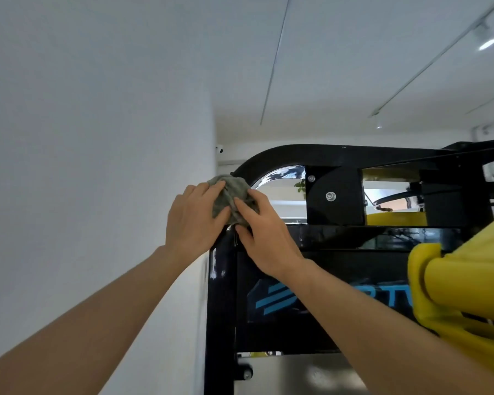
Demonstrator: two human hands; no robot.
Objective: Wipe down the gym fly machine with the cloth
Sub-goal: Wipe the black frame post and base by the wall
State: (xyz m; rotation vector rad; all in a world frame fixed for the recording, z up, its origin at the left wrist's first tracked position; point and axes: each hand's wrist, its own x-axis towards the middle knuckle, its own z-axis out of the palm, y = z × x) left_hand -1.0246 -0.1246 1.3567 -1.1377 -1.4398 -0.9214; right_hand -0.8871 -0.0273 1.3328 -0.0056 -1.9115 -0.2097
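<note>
- High on the machine's frame, at the upper-left corner beside the white wall, both hands work a bunched grey-green cloth.
- Cloth position: pressed against the black fly machine where the curved top bar bends down into the left upright. It sits just above the cross-member.
- Left hand: fingers closed over the cloth's left side, thumb reaching across its lower part; gripping, not spread.
- Right hand: fingers laid together over the cloth's right side, thumb underneath near the cross-member; pinching the wad from that side.
- Step in hand, as judged: wiping the top corner of the frame, two-handed, arms extended upward.
- Not yet reached, by the look of it: the long top bar to the right, the pulley cover plate, and the dark logo panel lower down. Cannot tell how clean any surface is.
- Yellow padded arm stands at the right edge, close to the right forearm.
- Next move calls for: sliding the cloth along the curve with steady pressure, either rightward on the top bar or down the upright, keeping the wad from slipping off the narrow tube.
</note>
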